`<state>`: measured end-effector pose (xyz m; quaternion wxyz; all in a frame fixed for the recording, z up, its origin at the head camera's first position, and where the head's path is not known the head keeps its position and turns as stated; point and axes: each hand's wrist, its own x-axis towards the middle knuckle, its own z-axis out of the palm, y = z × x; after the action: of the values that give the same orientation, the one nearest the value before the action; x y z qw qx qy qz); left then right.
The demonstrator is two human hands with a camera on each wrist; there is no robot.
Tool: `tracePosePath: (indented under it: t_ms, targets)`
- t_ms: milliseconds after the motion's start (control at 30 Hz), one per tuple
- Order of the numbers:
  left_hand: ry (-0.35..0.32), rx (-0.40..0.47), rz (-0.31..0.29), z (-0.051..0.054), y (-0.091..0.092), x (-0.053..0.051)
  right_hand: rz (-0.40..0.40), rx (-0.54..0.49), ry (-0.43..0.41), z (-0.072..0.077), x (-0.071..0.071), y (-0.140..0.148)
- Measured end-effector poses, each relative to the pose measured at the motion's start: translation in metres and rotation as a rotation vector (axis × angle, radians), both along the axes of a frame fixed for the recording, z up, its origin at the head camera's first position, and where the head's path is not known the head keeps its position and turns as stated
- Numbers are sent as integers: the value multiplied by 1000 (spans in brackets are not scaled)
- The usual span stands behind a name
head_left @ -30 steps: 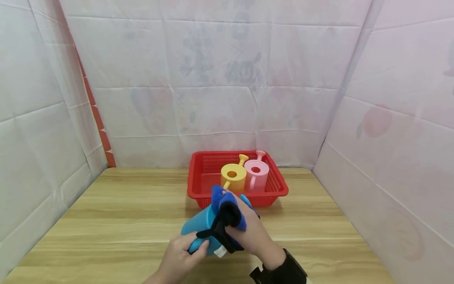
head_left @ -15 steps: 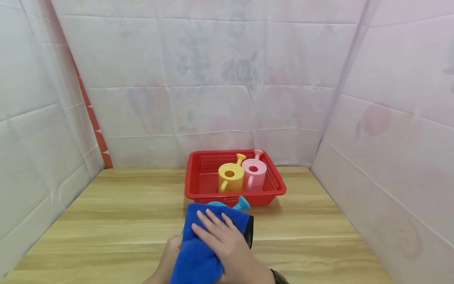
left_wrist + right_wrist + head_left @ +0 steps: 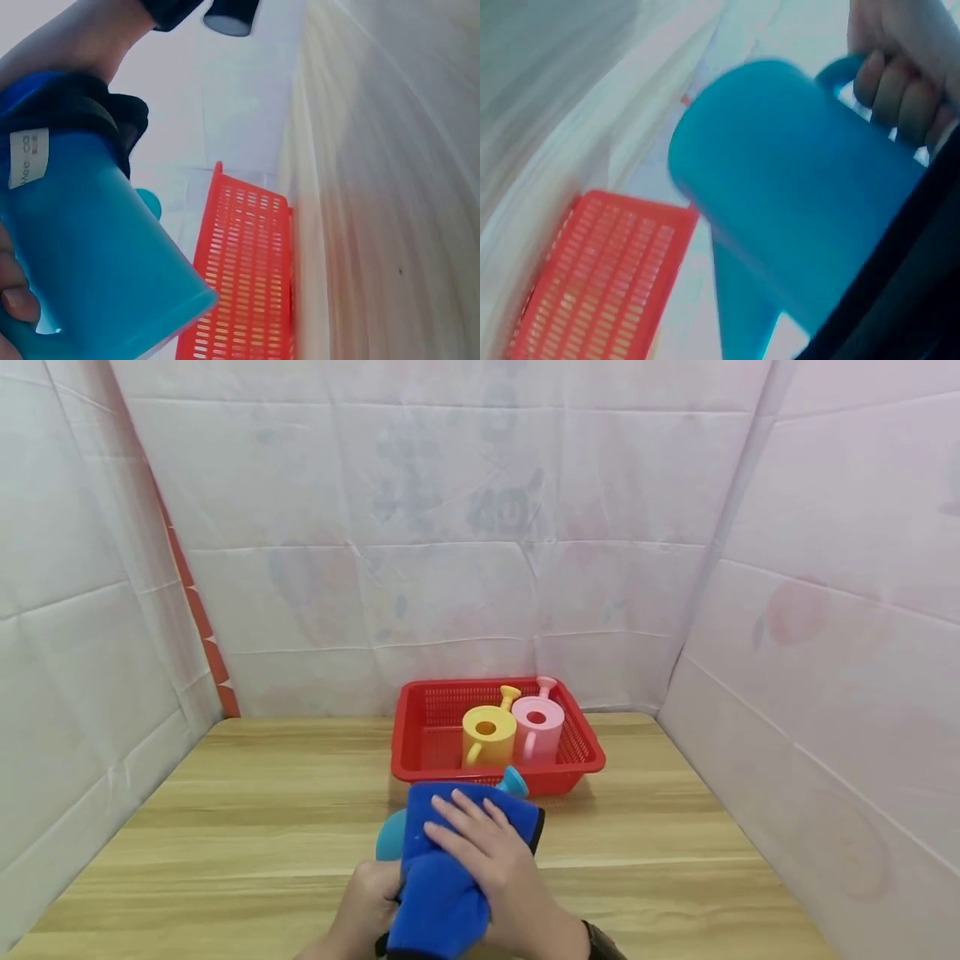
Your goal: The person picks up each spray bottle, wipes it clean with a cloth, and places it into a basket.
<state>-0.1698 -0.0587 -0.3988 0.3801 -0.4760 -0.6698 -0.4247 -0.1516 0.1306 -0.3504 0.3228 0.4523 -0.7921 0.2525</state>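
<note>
A light-blue toy watering can [image 3: 390, 837] is held tilted in front of me, mostly covered in the head view by a blue cloth [image 3: 442, 902] with black edging. My left hand [image 3: 365, 902] grips the can's handle [image 3: 844, 71], its fingers curled round it in the right wrist view. Across the cloth lies my right hand [image 3: 502, 877], fingers straight and spread, pressing it against the can; its thumb is hidden. The can's spout head [image 3: 513, 782] pokes out past the cloth. In the left wrist view, the can's smooth body [image 3: 90, 255] shows below the cloth's white label [image 3: 30, 157].
A red perforated basket [image 3: 427, 774] stands just beyond the hands on the wooden table [image 3: 285, 827]. Inside it, a yellow watering can [image 3: 491, 739] and a pink watering can [image 3: 540, 735] stand side by side on the right. Pale cloth walls [image 3: 450, 593] enclose the table's back and sides.
The cloth, earlier bunched in my right hand, has been spread over the can, and my right hand now lies flat on it. In the last half second, cloth and right hand have shifted slightly right.
</note>
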Motion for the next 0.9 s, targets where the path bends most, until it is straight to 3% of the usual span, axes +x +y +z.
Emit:
tracePosePath:
  t_ms: [133, 233, 300, 367, 433, 600, 667, 800, 900]
  targets:
    - [141, -128, 57, 2, 1, 0, -49, -119, -182, 0, -13, 10]
    - [248, -206, 136, 4, 1, 0, -42, -246, -437, -2, -24, 18]
    - [272, -255, 165, 6, 0, 1, -33, -311, -597, -3, -29, 23]
    - [274, -301, 166, 8, -1, 0, -20, -316, -669, -3, -32, 26]
    - [272, -341, 174, 11, -2, 0, 2, -262, -615, -2, -31, 27]
    - [360, -373, 200, 16, -8, -6, 55, 29, -171, 3, -19, 17]
    - [377, -376, 206, 17, -10, -8, 73, 125, -35, 4, -12, 11]
    - [301, -407, 189, 20, -14, -7, 104, 175, 56, 4, -4, 8]
    - [264, -436, 167, 21, -15, -5, 120, 146, 57, 2, -6, 12]
